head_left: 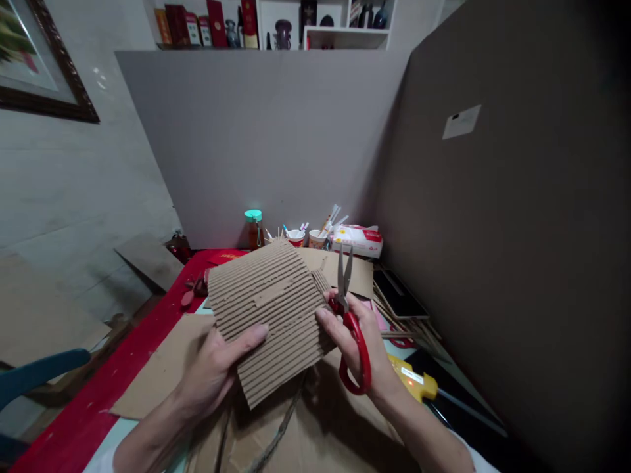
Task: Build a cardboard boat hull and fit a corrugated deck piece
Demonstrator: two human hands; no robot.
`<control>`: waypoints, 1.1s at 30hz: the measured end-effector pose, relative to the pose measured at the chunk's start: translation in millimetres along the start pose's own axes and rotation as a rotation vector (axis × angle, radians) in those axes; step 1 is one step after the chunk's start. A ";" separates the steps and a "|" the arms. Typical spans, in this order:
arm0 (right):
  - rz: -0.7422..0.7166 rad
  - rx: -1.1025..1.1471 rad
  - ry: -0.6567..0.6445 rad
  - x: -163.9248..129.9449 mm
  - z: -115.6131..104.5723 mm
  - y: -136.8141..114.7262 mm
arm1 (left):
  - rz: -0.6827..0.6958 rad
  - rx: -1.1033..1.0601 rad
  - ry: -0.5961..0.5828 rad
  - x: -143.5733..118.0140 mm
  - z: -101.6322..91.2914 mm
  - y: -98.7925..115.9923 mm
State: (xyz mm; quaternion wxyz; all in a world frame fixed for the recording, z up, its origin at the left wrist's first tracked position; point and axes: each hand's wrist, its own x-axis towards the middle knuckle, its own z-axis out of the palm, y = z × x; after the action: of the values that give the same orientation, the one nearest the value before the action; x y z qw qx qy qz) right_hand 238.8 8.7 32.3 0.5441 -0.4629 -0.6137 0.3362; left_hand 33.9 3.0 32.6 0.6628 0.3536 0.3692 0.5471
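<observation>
Cardboard piece (290, 328) held over desk (118, 430) by left hand (211, 371) and right hand (372, 348).
Ridged face is pressed by the left thumb; right edge is gripped by the right hand, where red-handled scissors (344, 301) are also held, blades up, slightly parted. Yellow-handled tool (411, 380) is seen beside the right forearm.

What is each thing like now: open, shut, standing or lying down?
Corrugated cardboard: held by left hand and right hand, tilted.
Scissors: in the right hand, slightly open, pointing up.
Bottle: upright, lid on.
Paper cups: upright, not empty.
Yellow-handled tool: lying down.
</observation>
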 end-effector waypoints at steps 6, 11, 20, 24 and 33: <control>0.088 -0.087 -0.042 6.3 -9.6 9.3 | 0.134 0.072 0.031 8.7 -4.8 -0.5; 0.143 -0.165 -0.114 8.8 -22.8 5.6 | 0.233 0.076 0.152 15.9 -10.9 12.0; 0.139 -0.219 -0.334 -7.5 -17.3 -1.5 | 0.334 0.033 0.290 20.3 -12.7 22.8; 0.173 -0.242 -0.356 -14.4 -10.5 -5.8 | 0.345 0.019 0.303 20.9 -10.9 19.2; 0.209 -0.385 -0.403 -18.0 0.2 -15.9 | 0.341 0.041 0.251 15.9 -7.9 12.3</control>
State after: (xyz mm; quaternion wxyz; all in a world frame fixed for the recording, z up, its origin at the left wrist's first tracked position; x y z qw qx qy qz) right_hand 235.0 -13.6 40.5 0.2761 -0.5423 -0.7107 0.3530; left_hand 23.3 21.1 37.9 0.5022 0.3537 0.3948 0.6833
